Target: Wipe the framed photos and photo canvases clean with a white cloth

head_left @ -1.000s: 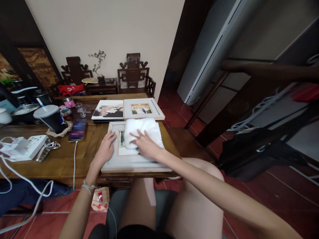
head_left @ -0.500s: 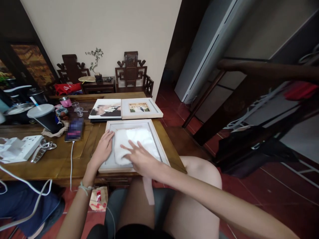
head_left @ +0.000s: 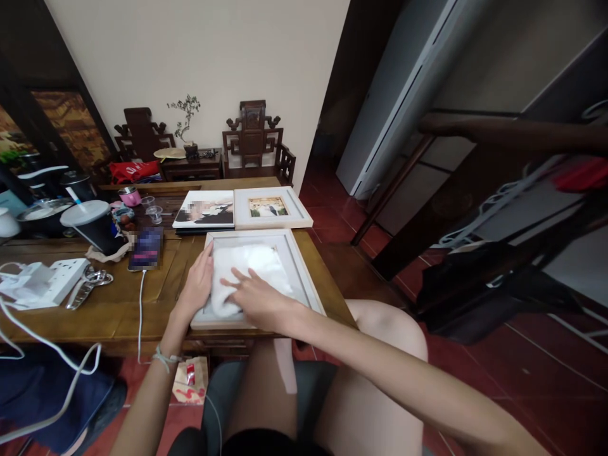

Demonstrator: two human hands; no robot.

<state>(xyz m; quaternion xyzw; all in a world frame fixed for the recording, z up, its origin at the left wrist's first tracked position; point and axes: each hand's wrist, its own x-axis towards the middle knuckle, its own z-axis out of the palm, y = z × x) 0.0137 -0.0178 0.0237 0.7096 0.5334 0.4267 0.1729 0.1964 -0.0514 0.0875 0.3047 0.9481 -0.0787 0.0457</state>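
Note:
A light wooden picture frame (head_left: 311,293) lies flat at the near edge of the table, with a clear pane over its face. On the pane is a folded white cloth (head_left: 256,258) that covers most of the middle, so what lies beneath is largely hidden. My right hand (head_left: 259,297) presses on the cloth, palm down with fingers spread. Along the frame's left edge rests my left hand (head_left: 198,278), its fingers stretched out and touching the side.
Behind lie a photo album (head_left: 204,209) and a second framed picture (head_left: 273,207). To the left are a phone (head_left: 145,248) on a cable, a lidded black cup (head_left: 92,225), a power strip (head_left: 59,282) and a metal tool (head_left: 88,286). Another person's leg (head_left: 57,399) shows at lower left.
My right hand and the white cloth have slid a little left across the pane, reaching closer to my left hand. The left hand stays at the frame's edge.

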